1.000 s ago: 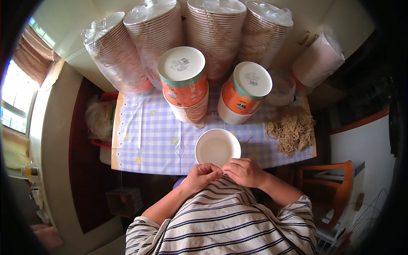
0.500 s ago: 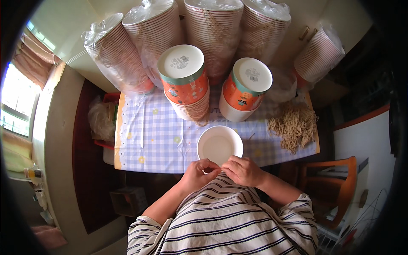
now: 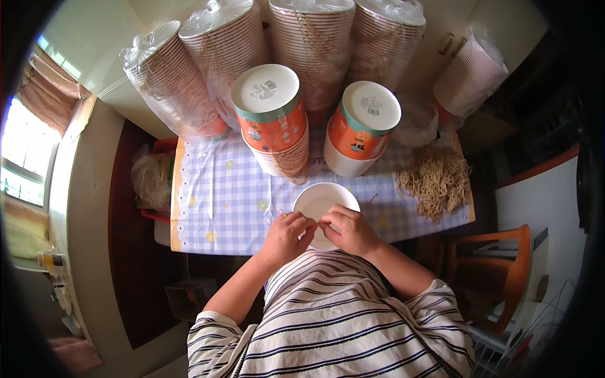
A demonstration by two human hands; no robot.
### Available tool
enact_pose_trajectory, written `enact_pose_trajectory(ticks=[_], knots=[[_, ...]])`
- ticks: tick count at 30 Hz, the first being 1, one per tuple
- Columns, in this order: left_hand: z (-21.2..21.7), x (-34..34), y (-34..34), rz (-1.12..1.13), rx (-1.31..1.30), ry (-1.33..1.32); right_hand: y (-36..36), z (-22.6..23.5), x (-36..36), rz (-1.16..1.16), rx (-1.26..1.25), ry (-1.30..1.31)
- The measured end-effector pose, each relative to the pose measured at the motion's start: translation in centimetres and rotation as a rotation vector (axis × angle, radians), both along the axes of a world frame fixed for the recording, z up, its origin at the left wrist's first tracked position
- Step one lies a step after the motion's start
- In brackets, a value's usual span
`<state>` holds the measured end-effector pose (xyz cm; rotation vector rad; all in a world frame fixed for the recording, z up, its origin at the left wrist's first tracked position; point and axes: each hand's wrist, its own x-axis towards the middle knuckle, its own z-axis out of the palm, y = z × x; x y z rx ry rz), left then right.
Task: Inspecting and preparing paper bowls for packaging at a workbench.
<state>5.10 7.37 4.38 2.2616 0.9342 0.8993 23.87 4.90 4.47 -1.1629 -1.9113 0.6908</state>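
Note:
An upright white paper tub (image 3: 319,195) stands at the table's front edge, with its open mouth facing up. My left hand (image 3: 290,236) is over its near left rim, thumb and fingers pinched together. Opposite it, my right hand (image 3: 350,230) pinches in the same way over the near right rim. The fingertips of both hands almost meet above the tub's mouth. Whatever they hold is too small to make out. Behind the tub stand two upside-down stacks of orange and green paper tubs, a taller left stack (image 3: 271,129) and a shorter right stack (image 3: 360,135).
A heap of tan strings (image 3: 435,186) lies on the right of the checked tablecloth (image 3: 233,220). Along the back stand several tall plastic-wrapped tub stacks (image 3: 313,50), with another wrapped stack (image 3: 471,79) at the far right. A wooden chair (image 3: 520,277) is to the right.
Both hands have risen from the tub's near edge to over its mouth, the fingertips still pinched and close together. The view has shifted slightly; the tub stays in place.

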Motion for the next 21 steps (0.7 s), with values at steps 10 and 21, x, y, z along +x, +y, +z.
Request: enact_pose_trajectory(ticks=[10, 21], knots=[[-7.3, -1.3, 5.9, 0.387, -0.429, -0.117, 4.8, -7.4, -2.3, -0.339, -0.102, 0.069], [-8.8, -1.0, 7.7, 0.221, -0.800, -0.162, 5.6, -8.8, -3.8, -0.441, -0.100, -0.002]])
